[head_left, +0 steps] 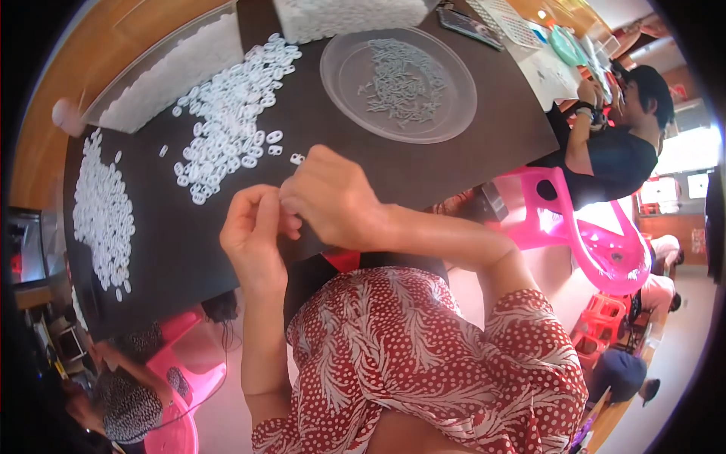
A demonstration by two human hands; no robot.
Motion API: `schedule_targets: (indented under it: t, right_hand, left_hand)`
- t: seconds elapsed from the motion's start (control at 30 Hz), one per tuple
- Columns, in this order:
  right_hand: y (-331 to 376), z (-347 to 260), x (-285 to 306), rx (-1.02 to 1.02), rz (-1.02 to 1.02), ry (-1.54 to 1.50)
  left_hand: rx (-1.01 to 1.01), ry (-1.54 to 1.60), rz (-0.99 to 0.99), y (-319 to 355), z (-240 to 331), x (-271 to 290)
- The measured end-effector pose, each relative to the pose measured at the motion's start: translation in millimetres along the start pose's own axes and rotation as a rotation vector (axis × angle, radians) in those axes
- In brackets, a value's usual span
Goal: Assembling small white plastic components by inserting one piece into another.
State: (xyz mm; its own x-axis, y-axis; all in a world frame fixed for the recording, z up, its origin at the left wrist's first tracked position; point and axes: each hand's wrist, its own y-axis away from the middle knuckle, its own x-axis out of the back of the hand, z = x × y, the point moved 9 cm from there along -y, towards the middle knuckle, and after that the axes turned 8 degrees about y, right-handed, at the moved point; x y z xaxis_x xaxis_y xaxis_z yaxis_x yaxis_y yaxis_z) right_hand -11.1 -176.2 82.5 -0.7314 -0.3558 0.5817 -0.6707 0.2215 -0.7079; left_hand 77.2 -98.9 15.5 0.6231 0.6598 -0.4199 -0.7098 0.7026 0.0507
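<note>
My left hand (255, 231) and my right hand (333, 198) meet over the near edge of the dark table (393, 178). Fingers on both are pinched together, and whatever lies between them is hidden. Just beyond my right knuckles is a small white piece (297, 159) with dark spots. A loose heap of small white oval pieces with two holes (227, 136) spreads ahead of my left hand. Farther left is a second pile of white pieces (103, 212). At the far right a round clear plastic tray (336, 91) holds many thin grey-green pins (404, 83).
Two clear bins of white pieces, one left bin (178, 64) and one back bin (352, 15), stand at the far side. A phone (470, 29) lies at the back right. A person in black (620, 151) works near a pink chair (605, 250); another person (125, 397) sits lower left.
</note>
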Motion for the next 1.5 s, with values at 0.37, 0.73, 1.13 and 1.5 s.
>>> schedule_targets:
  t: [0.37,0.73,1.13,1.5]
  right_hand:
    - [-24,128,68,-0.097,0.025,0.419]
    - [-30,161,14,0.093,-0.452,0.6]
    - [-44,104,35,-0.105,-0.346,0.295]
    - [-4,33,-13,-0.367,-0.444,-0.347]
  left_hand:
    - [-0.01,-0.04,0.047,10,-12,9]
    - [-0.03,-0.018,0.007,8,-21,13]
    - [-0.008,0.011,0.034,9,-17,12]
    - [0.038,0.123,0.0,14,-12,10]
